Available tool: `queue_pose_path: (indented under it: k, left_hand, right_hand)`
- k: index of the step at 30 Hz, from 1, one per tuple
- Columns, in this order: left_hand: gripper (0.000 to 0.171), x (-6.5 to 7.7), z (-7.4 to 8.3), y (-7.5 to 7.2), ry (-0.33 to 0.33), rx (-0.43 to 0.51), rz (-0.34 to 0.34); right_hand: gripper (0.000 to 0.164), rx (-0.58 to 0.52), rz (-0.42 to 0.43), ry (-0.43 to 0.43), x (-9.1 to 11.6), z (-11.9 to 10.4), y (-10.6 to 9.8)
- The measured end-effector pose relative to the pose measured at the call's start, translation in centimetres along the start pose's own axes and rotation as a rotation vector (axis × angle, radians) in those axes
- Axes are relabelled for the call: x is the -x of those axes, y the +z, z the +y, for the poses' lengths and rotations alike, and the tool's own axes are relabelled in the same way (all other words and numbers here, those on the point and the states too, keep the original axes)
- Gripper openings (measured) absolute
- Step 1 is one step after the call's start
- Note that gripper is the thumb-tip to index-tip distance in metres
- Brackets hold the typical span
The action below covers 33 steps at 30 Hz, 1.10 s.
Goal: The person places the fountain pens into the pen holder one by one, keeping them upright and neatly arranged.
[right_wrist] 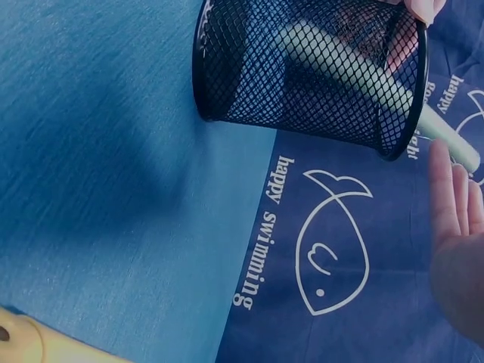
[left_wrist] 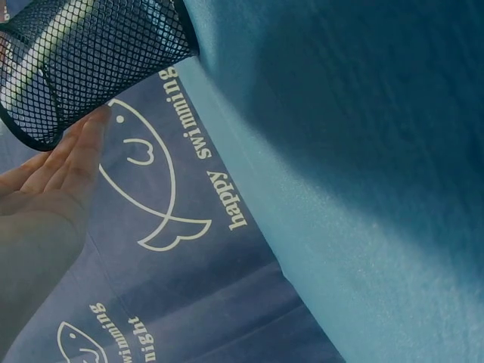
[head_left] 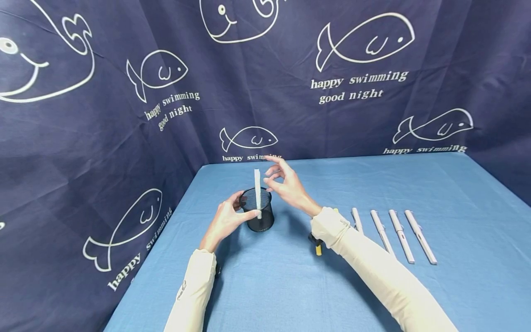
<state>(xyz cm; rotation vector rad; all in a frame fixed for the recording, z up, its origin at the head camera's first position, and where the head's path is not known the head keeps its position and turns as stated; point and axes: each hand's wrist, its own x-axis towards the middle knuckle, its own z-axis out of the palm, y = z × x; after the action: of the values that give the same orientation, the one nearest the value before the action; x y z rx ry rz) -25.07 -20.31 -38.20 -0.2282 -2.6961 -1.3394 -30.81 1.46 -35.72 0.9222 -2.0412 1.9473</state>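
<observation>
A black mesh pen holder stands on the blue cloth, and my left hand grips it near the rim, thumb in front and fingers round the far side. One white pen leans inside with its upper end sticking out above the rim. Beside that end is my right hand, its fingers spread and holding nothing. In the right wrist view the pen shows through the mesh, close to the fingertips of the right hand. The left wrist view shows the left fingers against the mesh.
Several white pens lie in a row on the right, the leftmost partly hidden by the right sleeve. Under that forearm is a yellow and black object, mostly covered. A dark blue fish-print curtain hangs behind the table.
</observation>
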Motion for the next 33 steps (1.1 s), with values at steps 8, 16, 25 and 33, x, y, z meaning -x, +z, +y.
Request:
queue_pose_path:
  k: [8,16,25,33]
  left_hand:
    - [0.087,0.0,0.0,0.0,0.006,0.008,-0.001]
    - [0.088,0.1,0.0,0.1,0.022,0.014,-0.003]
    - [0.085,0.0,-0.1,0.1,0.024,0.012,-0.006]
    - [0.086,0.0,0.0,0.1,0.013,0.005,-0.007]
  right_hand:
    - [0.058,-0.018,0.011,0.012,0.2,0.2,-0.3]
    - [0.058,-0.038,0.025,0.027,0.5,0.1,-0.8]
    - [0.058,-0.04,0.039,0.031,0.9,0.3,-1.5]
    - [0.058,-0.023,0.046,0.042,1.3,0.4,-2.4]
